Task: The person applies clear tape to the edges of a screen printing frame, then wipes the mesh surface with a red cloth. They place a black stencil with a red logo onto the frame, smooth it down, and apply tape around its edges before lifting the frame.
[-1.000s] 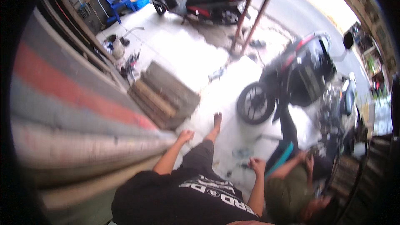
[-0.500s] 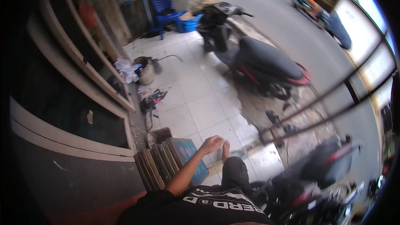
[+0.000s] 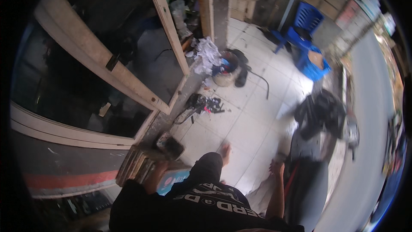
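My left hand (image 3: pixel 160 167) is low beside the stacked boards (image 3: pixel 136 163), above a teal printed panel (image 3: pixel 173 177). It is blurred and its fingers do not show clearly; whether it touches the boards cannot be told. On the other side, my right hand (image 3: pixel 277 167) hangs next to the parked black motor scooter (image 3: pixel 310 184), fingers loosely apart and nothing visible in them. My bare foot (image 3: pixel 225 153) is on the white tiles between the two hands.
Glass window frames (image 3: pixel 101 51) line the left. Ahead lie scattered dark parts (image 3: pixel 208 104), a black tray (image 3: pixel 170 145), a bucket (image 3: pixel 226 74) and crumpled white paper (image 3: pixel 207 56). A blue chair (image 3: pixel 304 25) and blue bag (image 3: pixel 314 65) stand farther back; a road (image 3: pixel 371 86) runs along the right.
The view has swung left, with the scooter now close on my right. My left hand has dropped back from the front toward the boards, and my right hand has come into view.
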### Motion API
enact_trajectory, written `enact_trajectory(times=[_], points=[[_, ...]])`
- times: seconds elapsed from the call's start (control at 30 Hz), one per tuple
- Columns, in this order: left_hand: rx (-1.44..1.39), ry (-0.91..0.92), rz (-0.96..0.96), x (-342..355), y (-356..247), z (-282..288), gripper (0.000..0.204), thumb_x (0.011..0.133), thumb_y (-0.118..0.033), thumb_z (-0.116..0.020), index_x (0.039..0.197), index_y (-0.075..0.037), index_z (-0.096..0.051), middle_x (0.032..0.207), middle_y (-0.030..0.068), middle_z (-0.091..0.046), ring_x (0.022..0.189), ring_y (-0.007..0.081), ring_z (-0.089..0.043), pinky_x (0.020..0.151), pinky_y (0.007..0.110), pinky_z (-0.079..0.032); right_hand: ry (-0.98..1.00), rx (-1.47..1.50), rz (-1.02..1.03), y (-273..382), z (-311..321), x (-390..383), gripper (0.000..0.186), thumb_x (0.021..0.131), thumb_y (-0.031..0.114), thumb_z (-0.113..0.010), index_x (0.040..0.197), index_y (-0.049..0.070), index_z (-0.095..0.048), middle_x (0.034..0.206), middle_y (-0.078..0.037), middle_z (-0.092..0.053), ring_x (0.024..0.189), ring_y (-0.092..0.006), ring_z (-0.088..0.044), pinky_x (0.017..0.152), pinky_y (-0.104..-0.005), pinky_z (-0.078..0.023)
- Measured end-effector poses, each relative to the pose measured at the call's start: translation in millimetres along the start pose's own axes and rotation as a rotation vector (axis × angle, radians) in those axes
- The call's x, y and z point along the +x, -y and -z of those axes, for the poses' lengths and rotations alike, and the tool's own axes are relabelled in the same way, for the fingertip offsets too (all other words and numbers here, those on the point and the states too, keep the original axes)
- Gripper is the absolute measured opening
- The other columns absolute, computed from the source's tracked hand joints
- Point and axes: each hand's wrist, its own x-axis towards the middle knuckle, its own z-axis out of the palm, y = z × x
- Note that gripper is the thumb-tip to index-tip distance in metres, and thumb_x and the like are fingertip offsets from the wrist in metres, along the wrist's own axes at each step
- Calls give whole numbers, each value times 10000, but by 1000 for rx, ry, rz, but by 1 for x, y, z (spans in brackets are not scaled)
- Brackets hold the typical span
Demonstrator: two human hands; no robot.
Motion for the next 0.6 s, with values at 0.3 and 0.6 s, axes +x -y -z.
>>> enact_trajectory(times=[0.3, 0.6], points=[[480, -373, -504, 91, -230, -123, 160, 785, -113, -626, 930, -66, -677, 947, 133, -688, 898, 314, -662, 789, 479, -530, 567, 171, 736, 447, -220, 362, 208, 980, 97, -578, 1115, -36, -663, 1043, -176, -727, 1032, -263, -708, 822, -364, -585], [-15, -559, -1004, 309, -826, -114, 276, 880, 14, -549, 1153, -26, -556, 1052, 241, -628, 1043, 459, -604, 892, 520, -484, -181, 71, 1765, 1021, -397, 441, 1128, 871, 427, -818, 1607, -38, -100, 1658, -322, -98, 1543, -460, -149, 1238, -549, -179]])
